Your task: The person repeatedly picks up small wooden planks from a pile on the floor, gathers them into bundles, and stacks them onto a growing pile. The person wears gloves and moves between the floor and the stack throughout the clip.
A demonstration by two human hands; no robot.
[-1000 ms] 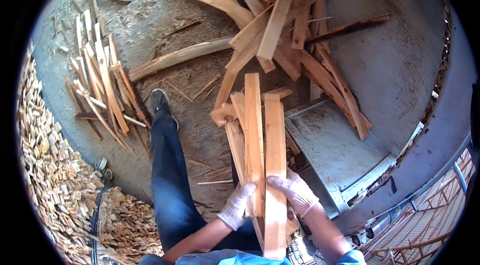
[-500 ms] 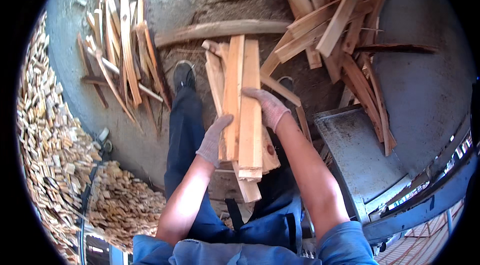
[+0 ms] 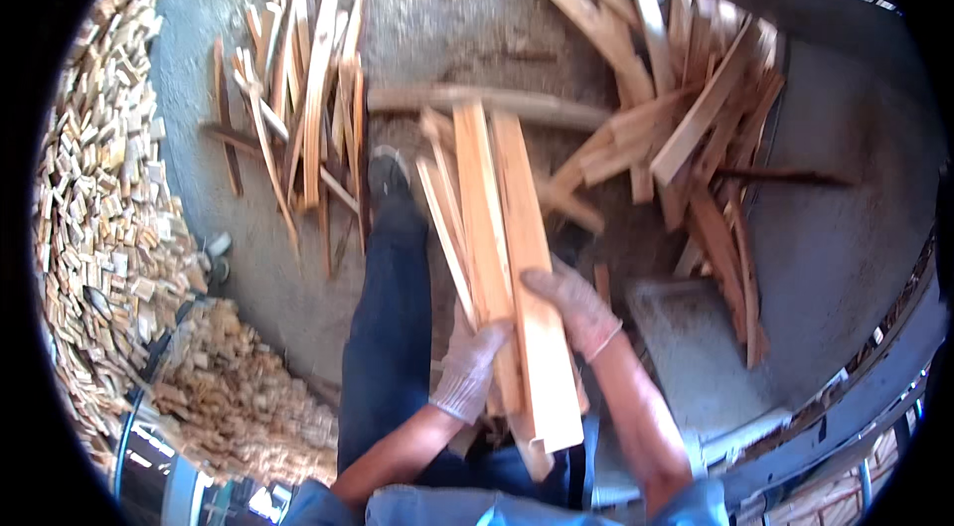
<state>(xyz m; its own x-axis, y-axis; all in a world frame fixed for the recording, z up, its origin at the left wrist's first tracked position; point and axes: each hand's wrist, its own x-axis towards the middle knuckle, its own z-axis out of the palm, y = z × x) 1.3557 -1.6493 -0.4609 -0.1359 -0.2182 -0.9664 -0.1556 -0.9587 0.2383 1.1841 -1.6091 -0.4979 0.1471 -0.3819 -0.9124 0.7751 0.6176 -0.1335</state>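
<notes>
A bundle of sawn wood strips (image 3: 482, 218) lies lengthwise between my two gloved hands, its near ends close to my body. My left hand (image 3: 475, 367) is wrapped round the bundle's left side, thumb over the top strip. On the other side my right hand (image 3: 571, 302) grips it with the thumb pressed on the wide right-hand board (image 3: 542, 347). Thinner strips show along the left of the bundle. Most of my fingers are hidden under the wood. Beyond the bundle's far end a long wood slab (image 3: 497, 104) lies across the ground.
Long wood strips (image 3: 318, 99) lie piled at the left, and a larger heap of boards (image 3: 686, 109) at the right. A grey metal plate (image 3: 696, 347) stands near my right arm. Small wood pieces (image 3: 109, 228) form a big pile at far left. My shoe (image 3: 388, 168) is beside the slab.
The bundle has come nearer to my body and tilted, its near end now further right. My hands moved down with it, still holding. The surroundings shifted as my head turned.
</notes>
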